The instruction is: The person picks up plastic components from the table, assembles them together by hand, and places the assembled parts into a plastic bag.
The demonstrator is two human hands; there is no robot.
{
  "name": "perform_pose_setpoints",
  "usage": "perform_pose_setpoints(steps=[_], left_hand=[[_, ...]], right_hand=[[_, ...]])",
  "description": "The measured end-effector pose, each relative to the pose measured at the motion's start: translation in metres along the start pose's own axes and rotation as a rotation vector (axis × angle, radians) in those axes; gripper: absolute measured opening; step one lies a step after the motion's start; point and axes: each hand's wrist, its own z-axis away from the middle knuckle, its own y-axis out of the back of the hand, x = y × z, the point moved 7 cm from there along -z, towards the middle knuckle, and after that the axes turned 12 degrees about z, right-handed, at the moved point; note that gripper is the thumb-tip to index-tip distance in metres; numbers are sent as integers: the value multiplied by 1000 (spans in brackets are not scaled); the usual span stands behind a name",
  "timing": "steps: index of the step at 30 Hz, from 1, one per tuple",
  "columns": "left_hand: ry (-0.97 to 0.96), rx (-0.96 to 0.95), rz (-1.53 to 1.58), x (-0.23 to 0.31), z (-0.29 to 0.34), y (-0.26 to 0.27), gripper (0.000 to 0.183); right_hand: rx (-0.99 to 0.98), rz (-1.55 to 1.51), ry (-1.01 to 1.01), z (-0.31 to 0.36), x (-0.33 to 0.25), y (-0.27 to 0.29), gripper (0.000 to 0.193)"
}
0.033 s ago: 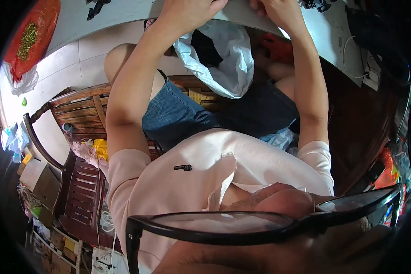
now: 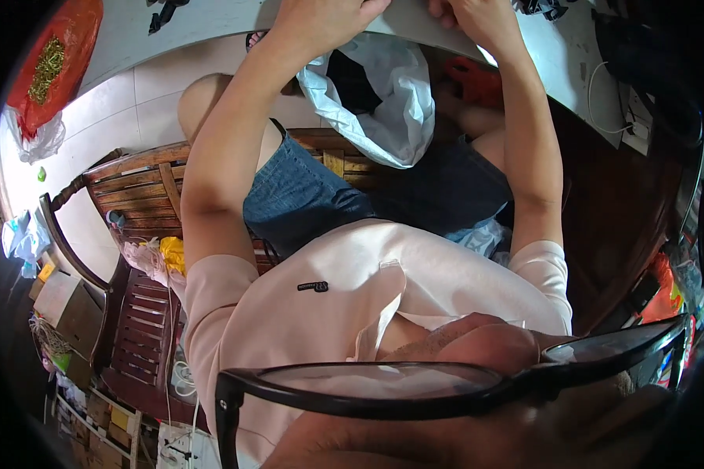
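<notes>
Hands: 2, both at the front table point(image 2: 211, 22), at the far end of two bare forearms.
Left hand point(image 2: 325, 19): 1, over the table's near edge; thumb visible, other fingers cut off from view; from here I cannot tell whether it is wide, narrow or holding anything.
Right hand point(image 2: 479, 22): 1, over the same edge, apart from the left; some fingers bent inward; grip and contents, I cannot tell.
White bag point(image 2: 407, 117): 1, nearest large item below both hands; mouth open, dark inside, positioned between the knees under the table edge.
Black items on table: 2 groups; one black piece point(image 2: 164, 16) to the left of the left hand, one black cluster point(image 2: 546, 9) to the right of the right hand.
White cable point(image 2: 591, 98): 1, curving at the table's right end.
Red bag point(image 2: 82, 35): 1, far left, bearing 1 heap of small gold-coloured pieces point(image 2: 47, 70).
Seat: 1 slatted wooden bench point(image 2: 133, 191) beneath the person.
Yellow bag point(image 2: 174, 254): 1, beside the left upper arm.
Glasses point(image 2: 368, 402): 1 pair, black-framed, worn.
</notes>
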Motion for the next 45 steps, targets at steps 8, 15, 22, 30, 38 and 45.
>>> perform_pose_setpoints(steps=[8,15,22,30,38,45], left_hand=[[7,12,-15,2,0,1,17],[18,6,-7,0,0,0,17],[66,-19,-23,-4,-1,-2,17],[30,7,19,-3,1,-1,18],[17,-12,-51,-8,-2,-8,16],[55,-65,-89,-1,-3,0,15]], right_hand=[[-89,42,28,-1,5,1,22],[63,256,23,-2,6,7,27],[132,243,138,-2,2,6,26],[92,227,171,6,-11,-3,25],[344,662,437,20,-35,-8,19],[315,976,344,18,-54,-33,18]])
